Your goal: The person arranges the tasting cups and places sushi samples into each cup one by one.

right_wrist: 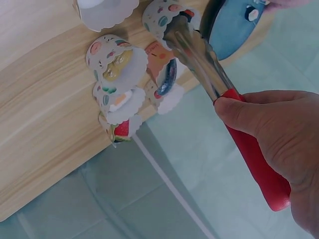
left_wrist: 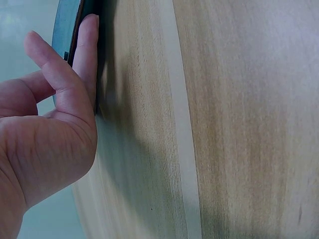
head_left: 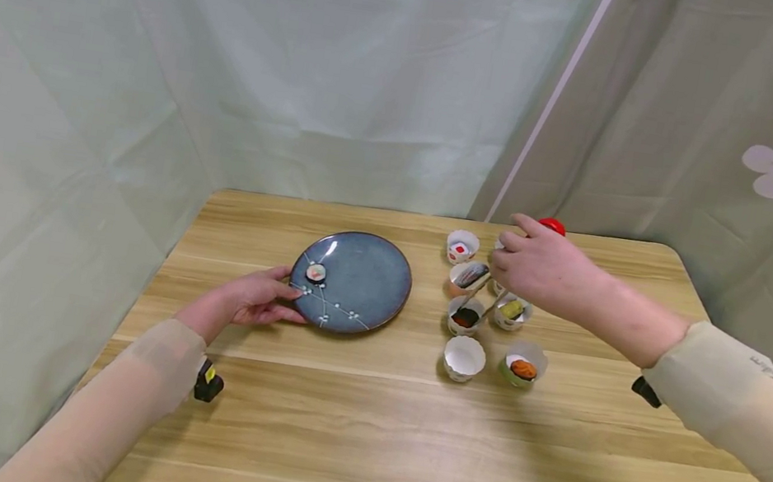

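My left hand (head_left: 266,295) grips the left rim of a round blue-grey plate (head_left: 373,281), thumb over the edge and a finger below. On the plate's left side lies a small sushi roll slice (head_left: 316,273). My right hand (head_left: 550,274) holds metal tongs with red handles (right_wrist: 251,149), thumb pressed along the handle in the right wrist view. The tong tips reach into a patterned paper cup (right_wrist: 154,21) that holds a dark piece with some orange-red (head_left: 466,318). Whether the tips pinch that piece, I cannot tell.
Several more paper cups stand around that one. One has an orange-topped piece (head_left: 524,369), another a yellow piece (head_left: 513,310), another a silvery dark piece (head_left: 473,276). A white cup (head_left: 464,359) stands nearest me. Curtains (head_left: 376,106) hang behind the wooden table (head_left: 363,446).
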Demonstrator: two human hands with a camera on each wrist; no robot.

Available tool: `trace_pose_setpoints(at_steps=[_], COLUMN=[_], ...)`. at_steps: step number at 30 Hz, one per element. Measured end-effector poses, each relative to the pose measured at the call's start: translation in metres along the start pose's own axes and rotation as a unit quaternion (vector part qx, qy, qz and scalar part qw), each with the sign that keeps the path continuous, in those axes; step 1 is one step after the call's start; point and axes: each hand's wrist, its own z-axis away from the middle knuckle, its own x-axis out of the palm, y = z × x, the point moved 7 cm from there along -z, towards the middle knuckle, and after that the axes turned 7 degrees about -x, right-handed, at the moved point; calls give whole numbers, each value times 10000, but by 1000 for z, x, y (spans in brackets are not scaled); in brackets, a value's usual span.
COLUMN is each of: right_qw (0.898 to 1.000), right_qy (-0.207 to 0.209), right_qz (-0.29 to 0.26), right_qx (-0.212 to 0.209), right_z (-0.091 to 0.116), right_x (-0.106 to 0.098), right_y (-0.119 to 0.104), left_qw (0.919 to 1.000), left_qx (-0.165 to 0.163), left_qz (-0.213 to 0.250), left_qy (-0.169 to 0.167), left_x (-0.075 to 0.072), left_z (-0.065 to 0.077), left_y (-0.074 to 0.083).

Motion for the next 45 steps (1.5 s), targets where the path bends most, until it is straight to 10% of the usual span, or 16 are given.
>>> trace_pose_setpoints(at_steps=[30, 45], right_qw=[9981, 9978], right_qy=[-354, 117], right_qz=[-53, -65], right_qx=[503, 653], right_z=[24, 18], right_x=[-12, -10], right_y=[22, 25], left_qw=[9998, 9999], left_qx=[128, 82], left_qz=[-103, -130], left_qy=[-82, -37], left_x=[0, -1], left_z=[0, 0], left_y=[1, 0])
